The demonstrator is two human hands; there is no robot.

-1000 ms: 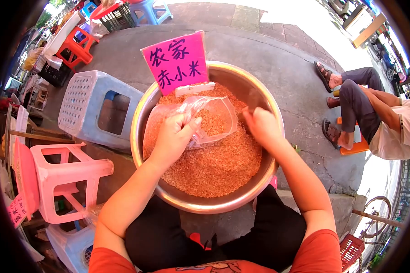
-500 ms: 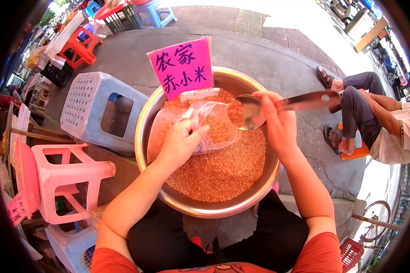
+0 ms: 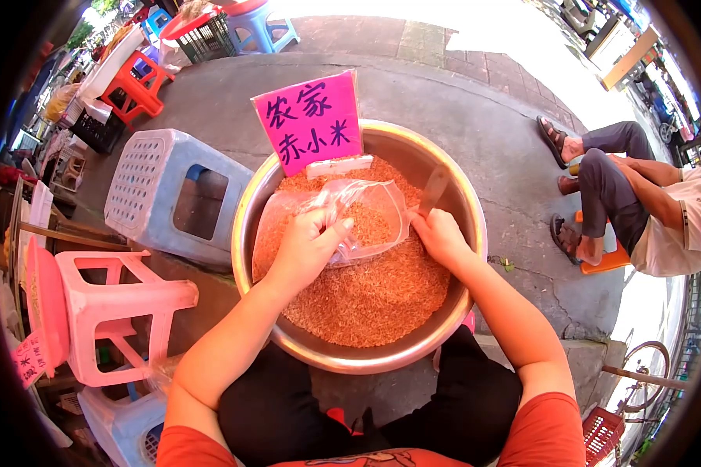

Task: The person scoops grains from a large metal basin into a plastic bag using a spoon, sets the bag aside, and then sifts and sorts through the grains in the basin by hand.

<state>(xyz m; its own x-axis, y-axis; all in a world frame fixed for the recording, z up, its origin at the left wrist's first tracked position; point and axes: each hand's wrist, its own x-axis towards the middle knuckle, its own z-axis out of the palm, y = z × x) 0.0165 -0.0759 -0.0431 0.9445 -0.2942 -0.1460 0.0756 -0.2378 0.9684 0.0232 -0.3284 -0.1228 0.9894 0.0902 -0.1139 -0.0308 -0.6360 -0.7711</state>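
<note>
A wide metal basin (image 3: 481,233) holds reddish-brown grain (image 3: 366,311) between my knees. My left hand (image 3: 308,243) is closed on the gathered edge of a clear plastic bag (image 3: 393,208), keeping its mouth open; the bag has grain in it and rests on the heap. On the right side of the basin, my right hand (image 3: 442,237) grips a metal ladle (image 3: 436,188) low on its handle. The handle slants up and away; the ladle's bowl is hidden under the hand. My right fingertips are close beside the bag's rim. A pink handwritten sign (image 3: 311,121) stands in the grain at the back.
A blue-grey plastic stool (image 3: 144,183) stands left of the basin, with a pink stool (image 3: 93,292) nearer me. Farther left is a red stool (image 3: 136,87). On the right, a seated person in sandals (image 3: 615,183) is beside the paved walkway. A bicycle wheel (image 3: 658,381) shows at lower right.
My right hand has moved down and left with the ladle from above the bag's mouth. The ladle's handle has swung from pointing right to pointing away. My left hand stays on the bag.
</note>
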